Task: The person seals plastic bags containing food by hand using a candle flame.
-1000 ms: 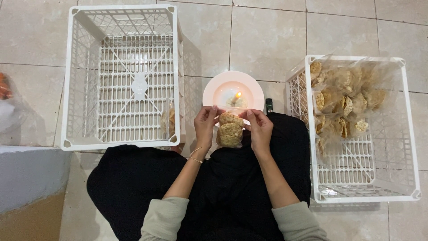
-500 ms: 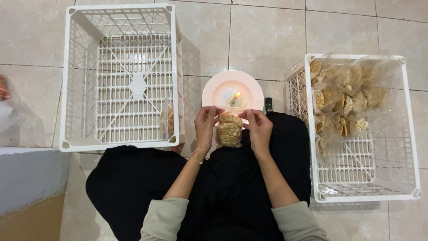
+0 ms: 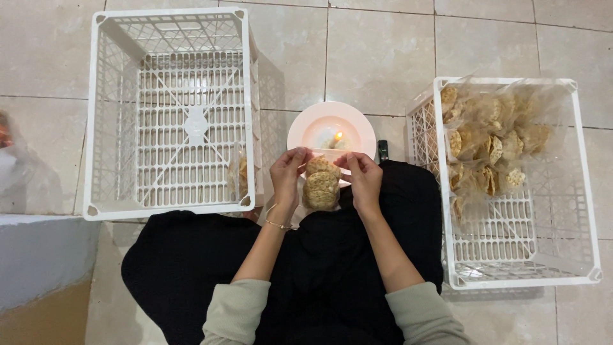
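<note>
Little has moved: both hands stay put. Left hand (image 3: 287, 176) and right hand (image 3: 364, 179) pinch the cracker bag (image 3: 321, 185) at its top beside the candle plate (image 3: 331, 131); sealing needs a steady mouth.

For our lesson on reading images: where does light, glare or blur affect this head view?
Head view: a small flame glows on the pink plate; soft glare on the floor tiles; a blurred shape at the left edge; both hands and the cracker bag sharp.
</note>
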